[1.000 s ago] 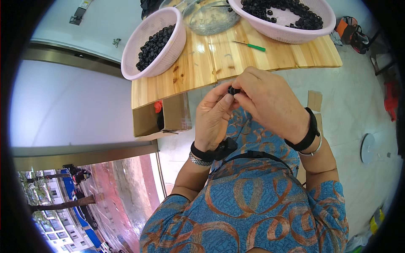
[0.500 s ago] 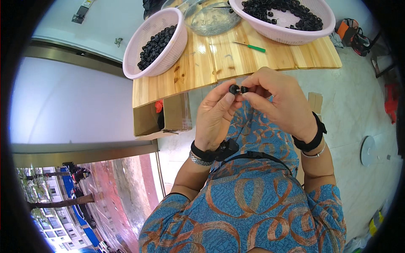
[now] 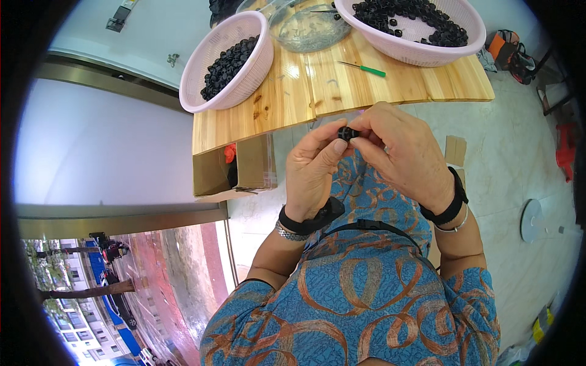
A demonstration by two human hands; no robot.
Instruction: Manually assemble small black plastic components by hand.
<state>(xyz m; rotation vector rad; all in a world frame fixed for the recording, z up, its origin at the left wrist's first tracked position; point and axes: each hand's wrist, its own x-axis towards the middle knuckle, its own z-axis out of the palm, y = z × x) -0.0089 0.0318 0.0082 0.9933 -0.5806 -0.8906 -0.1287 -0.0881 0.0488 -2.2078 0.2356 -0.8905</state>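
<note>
My left hand (image 3: 314, 168) pinches a small round black plastic part (image 3: 348, 133) between thumb and fingers, just in front of the table's near edge. On the part's other side, my right hand (image 3: 400, 149) grips it with thumb and forefinger, so the fingertips of both hands meet around it. A thin pale line shows across its middle. Fingers hide much of the part. Beyond my hands, a screwdriver with a green handle (image 3: 372, 71) lies on the wooden table (image 3: 342, 88).
A pink basket of black parts (image 3: 262, 67) stands at the table's left; a larger one (image 3: 421, 56) stands at the far right. Between them is a clear round dish (image 3: 308, 30) of small thin pieces. Under the table is a cardboard box (image 3: 256, 165).
Half a second ago two black pieces stood slightly apart with a pale pin between them. Now they are together as one part between my fingertips.
</note>
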